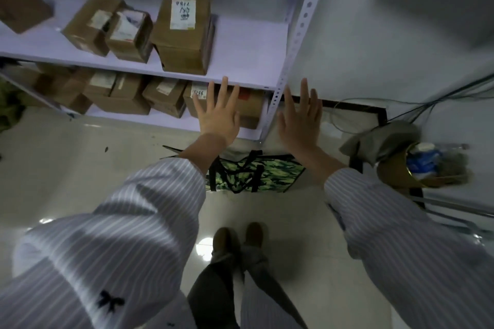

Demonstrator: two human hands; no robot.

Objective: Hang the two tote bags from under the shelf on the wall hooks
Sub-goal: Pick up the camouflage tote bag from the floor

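On the floor below the bottom shelf [160, 119] lay a camouflage tote bag [256, 175], flat, handles up. Your left hand [219, 112] and right hand [300, 117] hovered above it, fingers spread, empty. Cardboard boxes [184, 35], taped closed, filled both shelves.

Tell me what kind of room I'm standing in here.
Probably a storeroom or stock room: a white metal shelf holds labelled cardboard boxes, a camouflage bag lies on the tiled floor, and loose cables trail in the corner.

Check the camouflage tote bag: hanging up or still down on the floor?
On the floor. The camouflage tote bag lies flat on the tiles by the shelf, handles slack; both hands are empty.
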